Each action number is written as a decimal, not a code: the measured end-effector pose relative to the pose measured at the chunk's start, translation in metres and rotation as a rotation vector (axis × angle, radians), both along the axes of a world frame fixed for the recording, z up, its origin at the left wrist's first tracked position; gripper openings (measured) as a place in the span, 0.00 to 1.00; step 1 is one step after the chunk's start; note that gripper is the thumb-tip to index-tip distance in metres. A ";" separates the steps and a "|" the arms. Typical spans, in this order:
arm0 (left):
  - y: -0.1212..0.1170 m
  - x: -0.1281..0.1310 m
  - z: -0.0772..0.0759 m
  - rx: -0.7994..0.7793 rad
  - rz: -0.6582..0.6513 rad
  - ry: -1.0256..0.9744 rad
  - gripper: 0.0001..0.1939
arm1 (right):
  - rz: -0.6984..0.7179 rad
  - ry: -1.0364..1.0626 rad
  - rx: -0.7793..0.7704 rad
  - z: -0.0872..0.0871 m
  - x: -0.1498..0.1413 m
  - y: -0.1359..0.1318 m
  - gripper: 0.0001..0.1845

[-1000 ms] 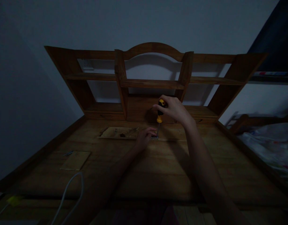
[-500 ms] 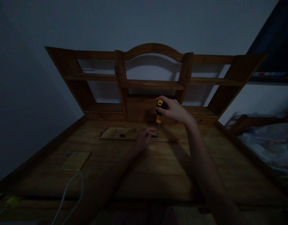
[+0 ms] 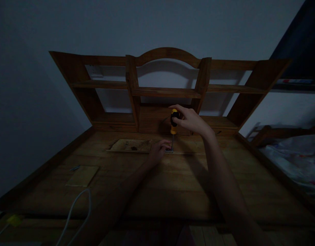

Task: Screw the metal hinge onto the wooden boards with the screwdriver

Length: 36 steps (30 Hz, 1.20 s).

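My right hand (image 3: 192, 120) is wrapped round the black and yellow handle of a screwdriver (image 3: 173, 127), which stands nearly upright with its tip down on the wooden desk top (image 3: 172, 181). My left hand (image 3: 158, 151) rests on the desk beside the tip, fingers pinched at a small metal piece (image 3: 169, 150) that is too dim to name. A pale flat wooden panel (image 3: 130, 145) lies just left of that hand.
A wooden hutch (image 3: 167, 90) with shelves rises at the back of the desk. A small thin board (image 3: 82, 175) and a white cable (image 3: 75, 212) lie at the front left. A bed with bedding (image 3: 293, 160) is on the right.
The right hand has shifted its grip a little on the screwdriver handle, which leans slightly more left. The left hand stays put.
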<state>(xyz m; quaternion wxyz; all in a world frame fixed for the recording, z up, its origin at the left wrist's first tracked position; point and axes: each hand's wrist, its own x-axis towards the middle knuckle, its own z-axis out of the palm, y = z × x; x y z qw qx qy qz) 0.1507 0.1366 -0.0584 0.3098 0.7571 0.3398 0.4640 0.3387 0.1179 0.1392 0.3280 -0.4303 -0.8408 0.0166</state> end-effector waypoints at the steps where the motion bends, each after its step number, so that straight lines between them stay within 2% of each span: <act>1: 0.000 0.000 0.000 -0.003 0.001 0.003 0.15 | -0.005 -0.002 0.017 -0.001 0.000 0.000 0.24; 7: -0.001 0.000 0.003 -0.026 0.004 0.010 0.15 | -0.124 -0.072 0.105 -0.004 -0.002 0.003 0.15; 13: 0.000 0.001 0.001 -0.024 -0.005 -0.018 0.15 | -0.294 -0.202 0.152 -0.005 -0.011 -0.003 0.21; 16: 0.001 0.001 -0.001 -0.018 0.009 -0.001 0.15 | -0.241 -0.161 0.106 -0.004 -0.010 -0.005 0.23; 19: 0.002 0.001 -0.002 -0.018 0.017 0.016 0.15 | -0.097 -0.092 0.043 0.001 -0.005 -0.006 0.20; 23: 0.000 0.002 0.001 -0.035 0.016 -0.004 0.14 | 0.013 -0.067 -0.037 0.006 0.001 -0.008 0.25; 31: -0.001 0.002 0.002 -0.028 0.019 0.007 0.14 | -0.035 -0.060 0.068 0.001 -0.003 -0.003 0.15; 36: 0.001 0.002 -0.002 -0.044 0.010 0.011 0.15 | -0.187 -0.136 0.118 -0.004 -0.002 0.000 0.21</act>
